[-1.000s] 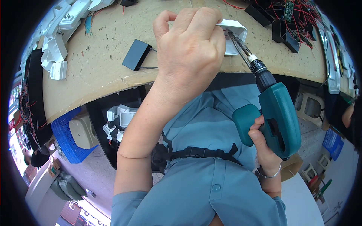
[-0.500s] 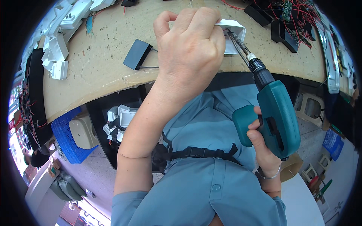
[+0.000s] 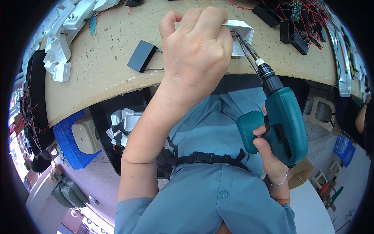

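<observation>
My left hand (image 3: 196, 54) is closed, knuckles up, at the left edge of a white plastic housing (image 3: 245, 29); its fingertips are hidden behind the hand. Two wires run from under this hand to a black rectangular box (image 3: 142, 56) on the bench. My right hand (image 3: 269, 150) grips a teal soldering gun (image 3: 290, 124), its fingers wrapped around the handle. The gun points up and to the left, its darkened tip and a thin tube beside it reaching into the open housing. What the tip touches inside is too small to make out.
White plastic housings (image 3: 58, 50) are piled at the bench's left. Black boxes (image 3: 293, 37) and tangled red wires (image 3: 311, 19) lie at the right back. Below the bench edge are a dark tray (image 3: 107, 146) with white parts, a blue crate (image 3: 68, 146) and beige stools (image 3: 86, 134).
The soldering gun's body and my right hand have shifted slightly left and down. My left hand and the housing stay almost still. Part of another person's arm appears at the far right edge.
</observation>
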A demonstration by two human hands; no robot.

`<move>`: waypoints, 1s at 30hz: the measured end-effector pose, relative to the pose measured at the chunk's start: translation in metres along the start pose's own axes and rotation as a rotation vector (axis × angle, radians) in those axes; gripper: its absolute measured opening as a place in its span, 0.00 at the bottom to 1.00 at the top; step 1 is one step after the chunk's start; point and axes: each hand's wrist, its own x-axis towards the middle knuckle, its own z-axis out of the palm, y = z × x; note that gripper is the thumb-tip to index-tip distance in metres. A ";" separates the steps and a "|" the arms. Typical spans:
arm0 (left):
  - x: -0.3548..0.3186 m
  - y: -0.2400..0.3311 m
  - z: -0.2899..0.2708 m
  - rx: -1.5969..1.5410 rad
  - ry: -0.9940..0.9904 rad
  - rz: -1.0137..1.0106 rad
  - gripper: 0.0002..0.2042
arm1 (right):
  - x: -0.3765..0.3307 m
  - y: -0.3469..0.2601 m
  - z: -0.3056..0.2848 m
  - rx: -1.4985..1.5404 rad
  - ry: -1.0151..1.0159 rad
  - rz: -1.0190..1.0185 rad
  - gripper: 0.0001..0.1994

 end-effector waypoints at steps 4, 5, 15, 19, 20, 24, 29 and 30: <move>0.000 0.000 0.001 0.020 0.003 0.005 0.02 | 0.000 0.001 -0.002 -0.099 -0.045 -0.056 0.20; 0.000 -0.001 0.001 0.019 0.003 0.005 0.02 | -0.001 0.000 0.000 -0.045 -0.019 -0.022 0.20; -0.001 0.003 -0.002 -0.021 -0.032 -0.031 0.02 | -0.003 -0.003 -0.001 -0.032 -0.007 -0.011 0.19; -0.001 0.002 -0.002 -0.039 -0.033 -0.051 0.02 | -0.002 -0.004 -0.003 -0.084 -0.036 -0.005 0.19; -0.001 0.002 -0.001 -0.040 -0.033 -0.051 0.02 | -0.002 -0.004 -0.002 -0.099 -0.032 -0.027 0.19; -0.002 0.002 -0.001 -0.019 -0.026 -0.032 0.02 | -0.001 -0.004 -0.001 -0.039 -0.011 0.024 0.18; -0.001 0.002 -0.001 -0.015 -0.035 -0.028 0.02 | 0.001 -0.002 0.001 0.058 0.027 0.048 0.18; -0.002 0.001 -0.001 -0.012 -0.037 -0.030 0.02 | 0.002 -0.002 0.000 0.011 0.001 0.026 0.18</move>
